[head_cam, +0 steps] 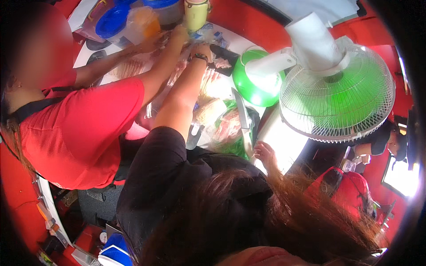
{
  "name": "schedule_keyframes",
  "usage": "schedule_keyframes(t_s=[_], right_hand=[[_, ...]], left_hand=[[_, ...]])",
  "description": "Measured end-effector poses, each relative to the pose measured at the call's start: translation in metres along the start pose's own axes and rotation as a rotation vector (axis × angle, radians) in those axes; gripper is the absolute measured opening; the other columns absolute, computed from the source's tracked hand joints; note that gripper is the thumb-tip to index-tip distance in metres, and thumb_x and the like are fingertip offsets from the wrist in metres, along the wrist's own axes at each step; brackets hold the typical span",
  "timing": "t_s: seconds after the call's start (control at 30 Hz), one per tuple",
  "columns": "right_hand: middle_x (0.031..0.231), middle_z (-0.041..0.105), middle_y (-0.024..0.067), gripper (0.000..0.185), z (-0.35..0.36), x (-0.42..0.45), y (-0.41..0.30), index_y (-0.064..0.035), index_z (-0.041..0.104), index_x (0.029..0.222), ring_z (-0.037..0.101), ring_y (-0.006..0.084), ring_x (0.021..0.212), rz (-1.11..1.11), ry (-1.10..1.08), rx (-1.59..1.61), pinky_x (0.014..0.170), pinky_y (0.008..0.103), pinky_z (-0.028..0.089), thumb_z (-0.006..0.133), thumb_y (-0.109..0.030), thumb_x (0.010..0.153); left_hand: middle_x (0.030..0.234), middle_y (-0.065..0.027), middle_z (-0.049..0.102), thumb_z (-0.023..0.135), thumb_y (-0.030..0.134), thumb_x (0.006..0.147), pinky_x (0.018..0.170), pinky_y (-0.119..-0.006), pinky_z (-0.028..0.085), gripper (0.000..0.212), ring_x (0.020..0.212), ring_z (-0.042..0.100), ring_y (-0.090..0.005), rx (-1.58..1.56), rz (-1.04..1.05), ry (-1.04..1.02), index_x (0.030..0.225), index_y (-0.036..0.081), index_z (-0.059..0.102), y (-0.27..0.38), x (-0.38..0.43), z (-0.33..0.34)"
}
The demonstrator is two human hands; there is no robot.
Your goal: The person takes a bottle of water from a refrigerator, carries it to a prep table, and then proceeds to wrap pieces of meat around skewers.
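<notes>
My left hand [201, 50], with a dark band at its wrist, reaches across the table into a clutter of clear plastic and pale meat pieces. Its fingers are blurred, so a grip there cannot be made out. Beside it lies a black tray [226, 55] with some meat [222, 63]. My right hand [264, 153] hovers near the table's right side, fingers partly curled, by the pale handle of a large knife [242, 111]. The blade lies alongside a green plastic bag [234, 148] holding raw meat [229, 124]. Rows of skewered meat [213, 81] lie between my arms.
A co-worker in a red shirt [83, 123] reaches in from the left, arms near mine. A white fan [336, 99] juts over the right side, next to a green bowl [256, 78]. Blue-lidded tubs [113, 21] and a yellow tumbler [195, 15] stand at the back.
</notes>
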State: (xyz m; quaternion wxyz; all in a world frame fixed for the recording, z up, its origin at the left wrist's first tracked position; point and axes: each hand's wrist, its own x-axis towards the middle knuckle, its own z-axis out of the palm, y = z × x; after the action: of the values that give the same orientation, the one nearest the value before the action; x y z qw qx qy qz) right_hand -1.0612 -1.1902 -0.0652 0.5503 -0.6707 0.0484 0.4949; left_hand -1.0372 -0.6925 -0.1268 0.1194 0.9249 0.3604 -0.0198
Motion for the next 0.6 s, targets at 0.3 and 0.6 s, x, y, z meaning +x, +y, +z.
schedule_keyframes(t_s=[0.3,0.6], right_hand=[[0.088,0.055,0.0078,0.035,-0.008,0.003,0.001,-0.0002,0.044,0.116,0.053,0.0137,0.074,0.086,0.010,0.052,0.059,0.0243,0.046,0.052,-0.021,0.089],[0.084,0.057,0.0065,0.030,0.009,0.012,-0.015,0.0003,0.047,0.113,0.055,0.0141,0.070,0.052,-0.053,0.069,0.057,0.0239,0.045,0.051,-0.018,0.089]], left_hand=[[0.098,-0.0139,0.064,0.068,0.025,0.068,0.079,-0.030,0.047,0.043,0.088,0.061,-0.0193,-0.457,0.245,-0.254,0.105,0.005,0.061,-0.031,0.038,0.025],[0.105,-0.0107,0.062,0.062,0.040,0.073,0.084,-0.040,0.046,0.043,0.098,0.059,-0.0257,-0.057,0.253,-0.184,0.105,0.010,0.063,-0.025,0.033,0.006]])
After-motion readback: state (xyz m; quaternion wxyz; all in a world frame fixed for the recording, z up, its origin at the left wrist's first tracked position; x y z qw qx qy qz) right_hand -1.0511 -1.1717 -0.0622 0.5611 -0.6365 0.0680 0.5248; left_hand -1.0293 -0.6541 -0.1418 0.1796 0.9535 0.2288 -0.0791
